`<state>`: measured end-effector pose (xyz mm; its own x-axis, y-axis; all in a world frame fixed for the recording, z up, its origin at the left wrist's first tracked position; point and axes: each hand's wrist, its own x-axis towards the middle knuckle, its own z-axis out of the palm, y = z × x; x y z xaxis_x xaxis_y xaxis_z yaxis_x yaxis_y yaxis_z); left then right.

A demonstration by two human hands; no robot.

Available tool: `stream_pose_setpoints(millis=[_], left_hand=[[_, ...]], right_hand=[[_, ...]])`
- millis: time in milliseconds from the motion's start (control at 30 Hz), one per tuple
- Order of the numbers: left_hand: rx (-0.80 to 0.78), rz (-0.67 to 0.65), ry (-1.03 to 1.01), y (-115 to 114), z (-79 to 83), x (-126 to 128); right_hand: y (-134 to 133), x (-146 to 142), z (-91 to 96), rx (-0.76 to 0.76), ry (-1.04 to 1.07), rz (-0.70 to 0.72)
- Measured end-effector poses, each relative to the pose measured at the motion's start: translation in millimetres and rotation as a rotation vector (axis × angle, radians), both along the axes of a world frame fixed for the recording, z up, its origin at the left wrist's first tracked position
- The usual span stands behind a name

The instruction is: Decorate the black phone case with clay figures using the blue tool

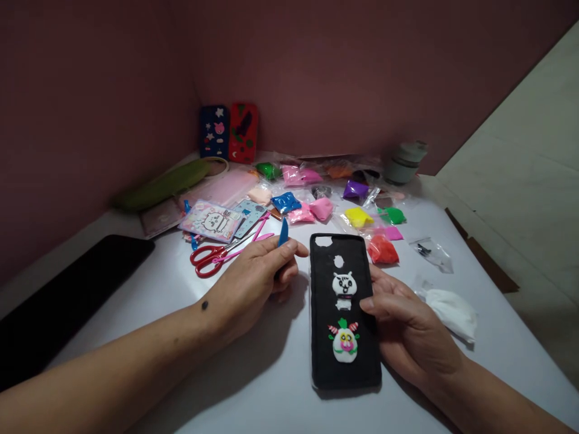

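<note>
My right hand [409,316] grips the right edge of a black phone case [323,337], thumb on its face. Two figures decorate the case: a white character with a black-lined face [344,283] in the middle and a white round figure with striped horns and a pink-yellow face [346,346] below. My left hand [262,271], closed around a small blue modelling knife [283,231], is just left of the case, blade pointing up. A small black dab [205,305] sits on the back of my left wrist.
Red-handled scissors [205,260] and illustrated cards [212,220] lie behind my left hand. Bagged coloured clay [286,202] spreads across the back, with a white clay bag [452,313] at right. Two decorated cases [243,132] lean on the wall. A dark slab [67,295] lies left.
</note>
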<state>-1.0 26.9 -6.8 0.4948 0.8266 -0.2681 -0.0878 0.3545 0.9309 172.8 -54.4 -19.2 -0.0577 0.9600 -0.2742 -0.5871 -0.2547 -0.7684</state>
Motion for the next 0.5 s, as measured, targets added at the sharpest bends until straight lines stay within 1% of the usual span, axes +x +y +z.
stream_pose_setpoints(millis=[167,333,500], left_hand=[[-0.039,-0.026,-0.029,-3.0,2.9,0.1],[-0.061,-0.075,-0.059,-2.7,-0.2,-0.5],[-0.091,-0.121,-0.094,-1.7,-2.2,-0.8]], right_hand=[[-0.1,-0.4,-0.3,0.0,0.0,0.009],[0.0,-0.6,0.0,-0.011,-0.015,0.0],[-1.2,-1.2,1.3,-0.018,-0.039,0.032]])
